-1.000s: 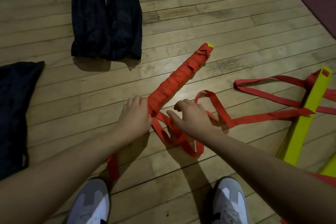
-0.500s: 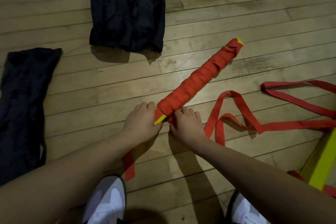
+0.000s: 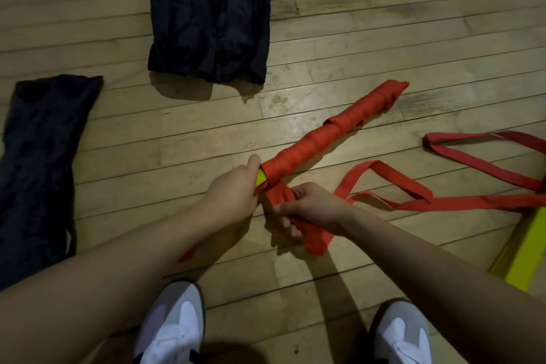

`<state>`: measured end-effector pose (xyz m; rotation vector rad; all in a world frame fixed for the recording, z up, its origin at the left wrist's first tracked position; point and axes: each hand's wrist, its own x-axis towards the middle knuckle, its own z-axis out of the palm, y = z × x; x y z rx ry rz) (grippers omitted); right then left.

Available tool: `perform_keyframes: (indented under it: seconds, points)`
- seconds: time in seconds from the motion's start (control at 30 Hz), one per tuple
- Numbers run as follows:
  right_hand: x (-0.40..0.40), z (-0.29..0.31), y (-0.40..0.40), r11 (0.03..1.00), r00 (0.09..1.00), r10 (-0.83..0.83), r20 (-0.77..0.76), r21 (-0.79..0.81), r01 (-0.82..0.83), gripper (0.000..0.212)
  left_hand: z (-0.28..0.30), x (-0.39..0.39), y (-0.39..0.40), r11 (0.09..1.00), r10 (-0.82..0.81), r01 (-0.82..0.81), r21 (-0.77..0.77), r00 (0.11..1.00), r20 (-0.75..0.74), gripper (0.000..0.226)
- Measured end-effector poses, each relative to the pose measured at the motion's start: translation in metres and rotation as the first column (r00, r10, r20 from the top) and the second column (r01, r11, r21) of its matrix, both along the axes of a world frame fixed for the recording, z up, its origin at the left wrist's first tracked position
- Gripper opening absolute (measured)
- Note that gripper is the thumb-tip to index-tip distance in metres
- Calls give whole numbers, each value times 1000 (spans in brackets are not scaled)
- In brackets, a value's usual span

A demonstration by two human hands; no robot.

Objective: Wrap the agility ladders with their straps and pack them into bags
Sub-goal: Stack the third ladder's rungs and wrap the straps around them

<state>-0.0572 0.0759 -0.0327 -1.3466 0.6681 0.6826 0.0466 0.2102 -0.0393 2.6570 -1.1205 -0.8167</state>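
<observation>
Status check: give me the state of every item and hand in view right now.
Bundle: wrapped in red strap, near end unfinished.
Loose strap: trailing on the floor.
Left hand: grips bundle end.
Right hand: grips strap.
Far bag: flat, unpacked.
Left bag: flat, unpacked.

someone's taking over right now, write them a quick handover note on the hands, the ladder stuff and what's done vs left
Left hand grips the near end of the wrapped ladder bundle, where a bit of yellow rung shows.
Right hand grips the loose red strap just below that end.
The bundle lies diagonally on the wood floor, covered in strap almost end to end.
More strap trails right, toward a yellow rung at the edge.
Two dark bags lie flat on the floor.
Done: most of the wrapping on this bundle.
Left: finish and secure the strap, then bag it; the yellow rung probably belongs to another ladder to wrap.
</observation>
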Motion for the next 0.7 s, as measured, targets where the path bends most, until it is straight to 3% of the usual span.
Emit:
perform_keyframes:
  seconds: [0.17,0.27,0.37,0.5,0.6,0.7]
  points:
    - [0,7,-13,989,996,-12,-88,148,25,3,5,-1,-4,994,-13,-4,109,988,155,69]
    - [2,3,-16,996,997,-67,-49,60,69,3,3,0,-8,985,10,-17,170,999,40,79]
    - [0,-2,-13,989,989,-147,-15,13,147,9,3,-5,-11,956,18,6,294,997,-77,75]
    - [-6,-7,-7,981,982,-186,13,-53,187,19,9,-6,-6,976,-103,88,198,992,66,56]
    - [-12,-9,-7,975,979,-204,4,-85,203,17,15,-3,-4,953,-276,250,170,949,151,54]
    - [-15,-8,-6,968,969,-246,3,-57,246,12,16,-6,-5,963,-252,236,126,958,133,51]
